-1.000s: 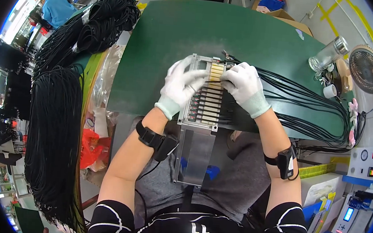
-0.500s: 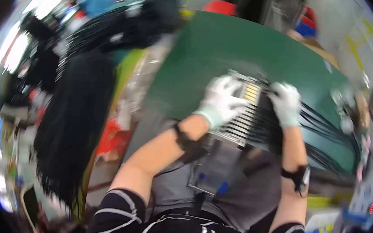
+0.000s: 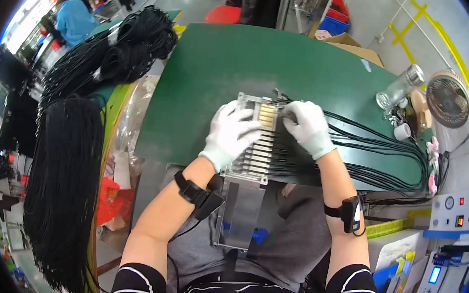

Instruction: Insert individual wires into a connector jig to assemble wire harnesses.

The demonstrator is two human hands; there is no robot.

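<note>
A long metal fixture (image 3: 245,105) with a row of slots lies on the green table, its near end over the edge. Black cable ends sit in many slots; several yellowish slots (image 3: 267,116) show at the far end. My left hand (image 3: 230,132), in a white glove, rests on the fixture's left side with fingers spread. My right hand (image 3: 306,127), also gloved, is at the far right side of the fixture, thumb and fingers curled together. What its fingertips hold is too small to make out. Black cables (image 3: 380,141) run from the fixture to the right.
Big bundles of black cable (image 3: 66,187) hang and lie at the left. On the green table (image 3: 226,51), a glass bottle (image 3: 401,86) and a small fan (image 3: 448,99) stand at the right. Control boxes (image 3: 454,213) are at the lower right. A red stool (image 3: 223,15) stands beyond the table.
The view has shifted and become sharper. My right hand has turned inward and its fingers are closer to the fixture. My left hand remains on the fixture.
</note>
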